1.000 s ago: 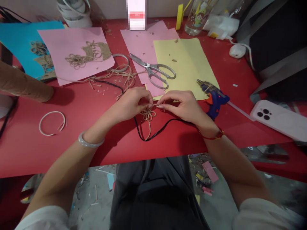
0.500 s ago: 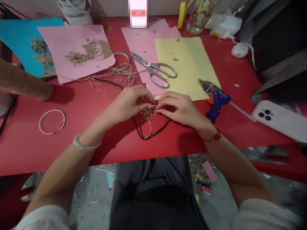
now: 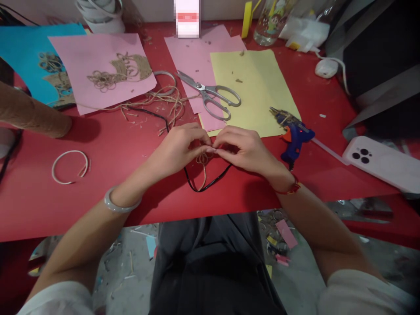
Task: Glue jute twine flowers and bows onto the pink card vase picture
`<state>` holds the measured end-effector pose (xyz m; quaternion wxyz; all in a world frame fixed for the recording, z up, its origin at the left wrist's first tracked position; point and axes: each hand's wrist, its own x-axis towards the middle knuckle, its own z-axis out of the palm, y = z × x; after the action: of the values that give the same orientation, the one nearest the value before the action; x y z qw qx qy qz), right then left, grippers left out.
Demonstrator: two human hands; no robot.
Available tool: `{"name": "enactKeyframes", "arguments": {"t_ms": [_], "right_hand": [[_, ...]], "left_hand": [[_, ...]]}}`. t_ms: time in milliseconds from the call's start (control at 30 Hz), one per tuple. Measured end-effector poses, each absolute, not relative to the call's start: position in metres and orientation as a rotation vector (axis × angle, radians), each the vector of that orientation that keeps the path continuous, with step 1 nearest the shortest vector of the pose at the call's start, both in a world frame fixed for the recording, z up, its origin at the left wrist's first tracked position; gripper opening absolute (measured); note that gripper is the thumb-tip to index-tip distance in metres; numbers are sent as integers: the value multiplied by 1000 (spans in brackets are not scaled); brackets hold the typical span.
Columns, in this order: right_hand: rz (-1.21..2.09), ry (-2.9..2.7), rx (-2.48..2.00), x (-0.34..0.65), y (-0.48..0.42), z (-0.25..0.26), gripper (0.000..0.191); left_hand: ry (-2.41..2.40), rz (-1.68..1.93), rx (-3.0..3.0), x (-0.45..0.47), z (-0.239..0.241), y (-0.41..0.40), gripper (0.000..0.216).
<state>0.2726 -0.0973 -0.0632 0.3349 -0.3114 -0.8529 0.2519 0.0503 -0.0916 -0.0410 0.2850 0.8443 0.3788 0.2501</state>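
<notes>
On the counter, between the hands: small twine knot, flower-like loops partly hidden under the fingers, tail running toward the near edge, black cord looping beneath it. Left hand and right hand both closed in a pinch, fingertips meeting at the top of the knot; appears to be grasping the twine, exact contact hidden. Handling read: very light, soft, fibrous, no stiffness. Loops likely to collapse or shift if squeezed across, though rough strands should grip each other. Best hold is close in at the central crossing, fingertips only, not the outer loops. Cord looks smoother and springier, probably slippery against twine; take it near the knot, not by the slack. Outward: loose twine lies just past the left hand, scraps around it. Scissors sit open-handled on pink paper, beside yellow paper. Glue gun lies just right of the right hand. Pale hoop left on the counter. Twine piece lies on a second pink sheet. Phone far right, face down.
</notes>
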Motion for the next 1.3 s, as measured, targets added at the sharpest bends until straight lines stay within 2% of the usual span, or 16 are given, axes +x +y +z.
{"name": "enactKeyframes", "arguments": {"t_ms": [433,700,1033,1300], "right_hand": [[606,-2194,-839,272,-97,-67,12],[623,-2181,-863,271,-97,-68,16],[685,-2122,-868,272,-96,-65,14],[792,-2169,-829,270,-95,-66,16]], "left_hand": [[1023,700,2277,53,-38,-95,25],[1046,685,2263,54,-40,-95,19],[973,672,2154,49,-39,-92,13],[946,575,2057,44,-39,-92,15]]}}
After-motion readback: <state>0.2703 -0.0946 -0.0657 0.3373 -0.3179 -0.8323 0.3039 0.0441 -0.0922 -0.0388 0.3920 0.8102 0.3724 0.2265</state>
